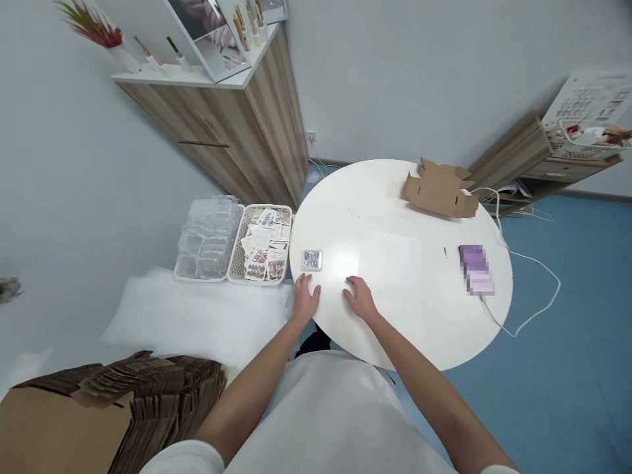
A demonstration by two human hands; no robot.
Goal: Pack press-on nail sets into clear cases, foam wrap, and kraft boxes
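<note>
My left hand (306, 297) rests flat on the near left edge of a round white table (405, 309), fingers spread and empty. My right hand (360, 296) lies flat on the tabletop just beside it, also open and holding nothing. A small clear case of press-on nails (312, 260) sits on the table a little beyond my left hand, untouched. A folded brown cardboard box (439, 189) stands at the table's far side. A phone (476, 268) lies at the right with a white cable (536, 299) running off the edge.
Left of the table stand a tray of clear plastic cases (207, 243) and a basket of nail-set cards (264, 245), with white foam sheets (197, 316) before them. Flat cardboard blanks (148, 388) are stacked at lower left. A wooden cabinet (247, 125) stands behind; a low shelf (553, 158) at right.
</note>
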